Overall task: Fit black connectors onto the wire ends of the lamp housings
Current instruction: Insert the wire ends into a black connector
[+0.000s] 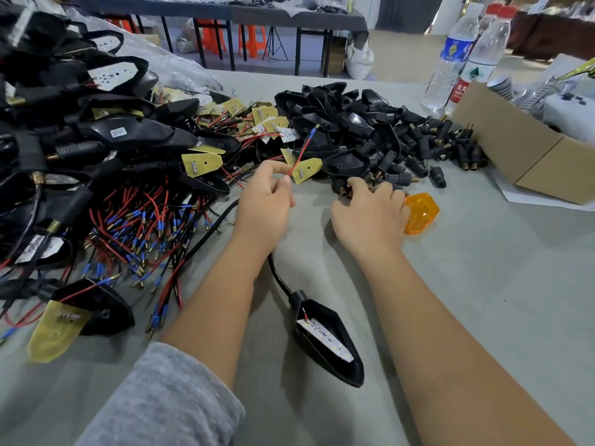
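I've got the red wire (pixel 301 151) pinched in my left hand (pixel 264 201), frame centre, tip bare, no connector on yet. Right hand (pixel 370 214) curls into the black connectors (pixel 418 149) pile center-right, picking one. Lamp housing (pixel 328 339) lies lower centre; big pile upper left, can't tell how many are done.
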A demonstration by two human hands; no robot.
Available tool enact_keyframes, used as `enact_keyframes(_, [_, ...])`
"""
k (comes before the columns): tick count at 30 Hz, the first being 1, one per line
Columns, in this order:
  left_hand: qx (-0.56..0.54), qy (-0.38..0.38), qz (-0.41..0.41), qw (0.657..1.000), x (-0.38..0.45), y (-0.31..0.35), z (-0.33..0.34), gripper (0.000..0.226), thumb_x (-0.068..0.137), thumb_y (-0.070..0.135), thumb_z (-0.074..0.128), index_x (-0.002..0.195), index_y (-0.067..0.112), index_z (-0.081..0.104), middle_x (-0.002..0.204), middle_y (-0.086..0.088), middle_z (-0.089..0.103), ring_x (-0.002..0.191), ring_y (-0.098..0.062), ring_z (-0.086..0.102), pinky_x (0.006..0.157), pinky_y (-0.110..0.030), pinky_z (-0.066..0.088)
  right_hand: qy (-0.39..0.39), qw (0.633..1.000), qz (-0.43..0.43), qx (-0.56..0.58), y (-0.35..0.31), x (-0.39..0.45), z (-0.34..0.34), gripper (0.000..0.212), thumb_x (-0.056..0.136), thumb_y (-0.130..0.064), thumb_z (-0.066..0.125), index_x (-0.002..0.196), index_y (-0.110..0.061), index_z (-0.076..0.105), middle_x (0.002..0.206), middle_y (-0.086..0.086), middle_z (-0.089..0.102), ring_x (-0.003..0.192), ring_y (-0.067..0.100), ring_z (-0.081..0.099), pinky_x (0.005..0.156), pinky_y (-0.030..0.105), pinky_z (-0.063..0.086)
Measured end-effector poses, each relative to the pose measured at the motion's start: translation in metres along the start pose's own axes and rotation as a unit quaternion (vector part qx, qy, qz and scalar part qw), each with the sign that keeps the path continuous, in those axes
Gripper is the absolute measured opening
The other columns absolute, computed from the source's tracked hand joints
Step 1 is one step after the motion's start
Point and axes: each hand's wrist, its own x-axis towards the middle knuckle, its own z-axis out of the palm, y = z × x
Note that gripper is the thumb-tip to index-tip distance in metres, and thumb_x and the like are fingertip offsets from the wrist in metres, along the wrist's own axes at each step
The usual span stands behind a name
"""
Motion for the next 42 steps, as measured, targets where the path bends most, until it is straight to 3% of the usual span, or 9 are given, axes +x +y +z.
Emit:
enact_keyframes(7, [0.010,-0.025,0.002,1.000,0.000,0.000,0.002,0.018,0.103,0.013,0.040,0.097,0.024,0.052,0.068,0.004,0.059,0.045,0.000,0.038,0.046,-0.012,0.032,0.001,1.000,-0.013,0.003,0.001,0.004,0.004,0.042,0.091,-0.036,0.046,0.132,-0.023,0.051,0.128,0.009,0.047,0.119,0.030,0.036,0.096,0.042,0.028])
enact_keyframes(13, [0.018,-0.008,-0.006,1.000,0.001,-0.002,0.002,0.023,0.101,0.013,0.039,0.089,0.029,0.049,0.072,0.007,0.063,0.049,0.002,0.043,0.052,-0.014,0.036,0.058,0.988,-0.032,0.140,-0.001,0.006,0.003,0.025,0.085,-0.022,0.057,0.109,-0.030,0.058,0.110,0.000,0.059,0.108,0.027,0.046,0.086,0.038,0.036])
enact_keyframes(16, [0.002,0.011,-0.040,0.999,0.004,-0.003,0.004,0.022,0.097,0.006,0.038,0.089,0.023,0.050,0.077,0.007,0.064,0.056,-0.005,0.049,0.051,-0.019,0.043,0.066,0.959,-0.043,0.273,-0.005,0.003,0.002,0.026,0.082,-0.009,0.057,0.094,-0.031,0.055,0.099,-0.004,0.062,0.100,0.023,0.051,0.079,0.036,0.043])
enact_keyframes(18, [0.009,0.016,-0.046,0.999,0.004,-0.003,0.004,0.021,0.094,0.003,0.037,0.092,0.018,0.052,0.081,0.006,0.065,0.046,0.001,0.046,0.042,-0.013,0.038,0.053,0.925,-0.035,0.375,-0.008,0.001,0.001,0.027,0.081,-0.007,0.059,0.086,-0.033,0.053,0.082,-0.009,0.061,0.084,0.016,0.056,0.070,0.034,0.047])
enact_keyframes(22, [0.016,0.009,-0.041,0.999,0.002,-0.002,0.001,0.022,0.091,0.005,0.039,0.091,0.020,0.053,0.079,0.005,0.067,0.040,0.003,0.041,0.039,-0.011,0.032,0.034,0.879,-0.026,0.475,-0.011,-0.001,-0.002,0.020,0.082,-0.012,0.067,0.083,-0.028,0.056,0.059,-0.013,0.043,0.053,0.002,0.039,0.055,0.019,0.037])
enact_keyframes(27, [-0.003,-0.001,-0.007,1.000,0.001,-0.002,0.002,0.009,0.099,0.016,0.046,0.097,0.017,0.055,0.067,0.006,0.065,0.053,0.003,0.047,0.052,-0.011,0.037,-0.020,0.811,0.003,0.585,-0.015,0.001,-0.003,0.006,0.090,-0.017,0.068,0.088,-0.014,0.064,0.062,0.004,0.046,0.060,0.014,0.043,0.062,0.029,0.041])
enact_keyframes(31, [0.003,-0.011,-0.001,1.000,0.002,-0.005,0.003,0.010,0.098,0.016,0.047,0.097,0.015,0.057,0.063,0.008,0.065,0.046,0.002,0.043,0.048,-0.012,0.034,-0.060,0.754,0.016,0.654,-0.014,0.000,-0.005,0.017,0.093,-0.022,0.066,0.077,-0.019,0.062,0.057,-0.012,0.053,0.060,0.007,0.047,0.067,0.024,0.044])
enact_keyframes(35, [0.005,-0.026,0.000,1.000,0.003,-0.007,0.004,0.013,0.098,0.016,0.048,0.089,0.021,0.055,0.063,0.007,0.066,0.042,0.000,0.039,0.045,-0.015,0.032,-0.110,0.723,-0.001,0.682,-0.013,0.000,-0.007,0.010,0.094,-0.020,0.063,0.085,-0.020,0.062,0.084,-0.005,0.066,0.083,0.010,0.059,0.083,0.033,0.046])
enact_keyframes(42, [0.002,-0.037,-0.012,0.999,0.003,-0.006,0.004,0.011,0.096,0.015,0.050,0.090,0.019,0.058,0.060,0.008,0.067,0.045,-0.002,0.039,0.048,-0.017,0.033,-0.123,0.695,-0.026,0.708,-0.016,-0.004,-0.008,0.004,0.096,-0.011,0.058,0.093,-0.011,0.060,0.094,0.010,0.063,0.085,0.017,0.060,0.065,0.020,0.051])
